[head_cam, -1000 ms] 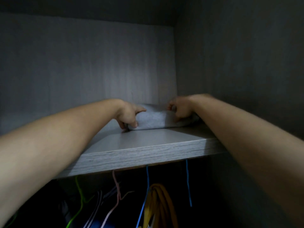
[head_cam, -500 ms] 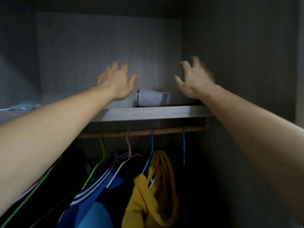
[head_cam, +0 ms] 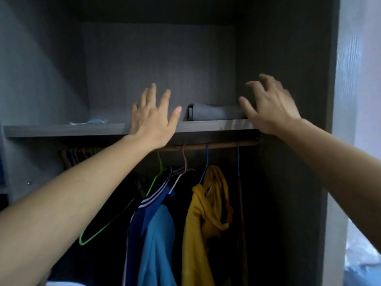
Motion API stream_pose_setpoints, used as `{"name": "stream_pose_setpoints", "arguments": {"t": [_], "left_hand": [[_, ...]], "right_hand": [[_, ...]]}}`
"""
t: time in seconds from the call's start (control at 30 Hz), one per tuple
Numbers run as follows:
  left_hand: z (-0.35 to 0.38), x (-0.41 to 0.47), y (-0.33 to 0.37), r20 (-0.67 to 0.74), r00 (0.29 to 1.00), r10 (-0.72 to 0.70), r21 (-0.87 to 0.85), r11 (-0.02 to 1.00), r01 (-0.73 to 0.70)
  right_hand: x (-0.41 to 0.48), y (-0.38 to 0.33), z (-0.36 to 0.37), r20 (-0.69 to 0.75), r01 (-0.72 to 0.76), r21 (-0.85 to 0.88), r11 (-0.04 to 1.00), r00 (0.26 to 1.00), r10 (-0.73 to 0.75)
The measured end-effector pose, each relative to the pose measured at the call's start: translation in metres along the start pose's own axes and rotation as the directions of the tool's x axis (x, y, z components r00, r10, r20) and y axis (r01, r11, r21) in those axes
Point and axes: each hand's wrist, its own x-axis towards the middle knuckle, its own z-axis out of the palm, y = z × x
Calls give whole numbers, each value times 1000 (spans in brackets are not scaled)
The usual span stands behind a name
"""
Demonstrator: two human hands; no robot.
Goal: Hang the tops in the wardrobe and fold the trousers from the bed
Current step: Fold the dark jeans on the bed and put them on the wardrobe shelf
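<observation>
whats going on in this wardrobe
A person reaches both arms up to the top shelf of an open wardrobe. A folded grey garment lies on the shelf, and neither hand holds it. The left hand is open beside its left end, and the right hand is open with fingers spread at its right end. Below, a blue top and a yellow top hang on the rail.

Opens onto a dim grey wood-grain wardrobe with 1 shelf above 1 wooden rail, shadowed deep inside, and catches daylight on the pale surface at far right.
</observation>
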Motion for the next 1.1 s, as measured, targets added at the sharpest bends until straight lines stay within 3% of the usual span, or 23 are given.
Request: {"name": "stream_pose_setpoints", "arguments": {"t": [0.2, 0.4, 0.67, 0.93, 1.1], "left_hand": [[-10, -62, -27, -31, 999, 33, -7, 999, -33], [8, -123, 25, 3, 999, 45, -279, 959, -42], [10, -224, 197, 72, 966, 247, -525, 833, -174], [-59, -289, 418, 4, 905, 426, -739, 611, -285], [-141, -366, 580, -21, 850, 527, -869, 411, -277]], "right_hand": [[-59, -26, -39, -48, 53, -187, 981, 997, -63], [-158, -30, -55, -29, 68, -322, 944, 996, -82], [-315, 49, -135, 192, -78, -544, 836, 957, 215], [-444, 170, -314, 114, -293, -699, 653, 855, 506], [-543, 242, -439, 34, -372, -781, 502, 777, 629]]}}
